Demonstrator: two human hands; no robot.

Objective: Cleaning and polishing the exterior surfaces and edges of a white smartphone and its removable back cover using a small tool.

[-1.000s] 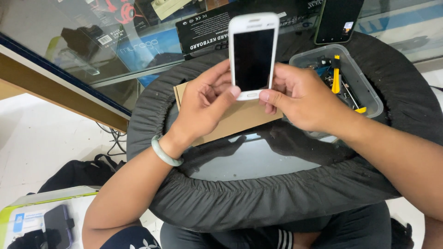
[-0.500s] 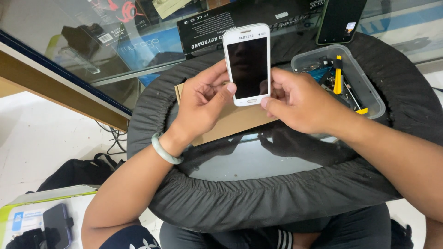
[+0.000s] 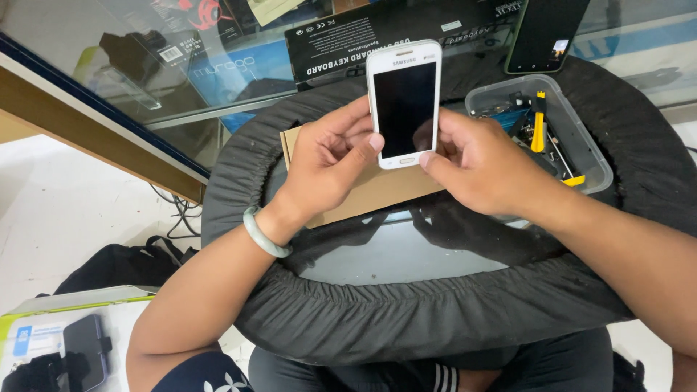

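Observation:
I hold a white smartphone (image 3: 404,101) upright with its dark screen facing me, above a round glass-topped table (image 3: 406,261) rimmed in black fabric. My left hand (image 3: 327,163) grips the phone's lower left edge, thumb on the bottom corner; a pale green bangle (image 3: 263,234) circles that wrist. My right hand (image 3: 479,163) grips the lower right edge, thumb by the bottom bezel. Beneath both hands lies a flat brown cardboard box (image 3: 377,190).
A clear plastic tub (image 3: 581,149) of small tools, with a yellow-handled one (image 3: 538,120), sits right of the phone. A black phone (image 3: 544,33) and a long black box (image 3: 363,43) lie behind. A glass counter (image 3: 145,80) stands at left; a bag (image 3: 116,265) rests on the floor.
The phone has come down slightly and both hands have shifted a little lower with it; the grip is the same.

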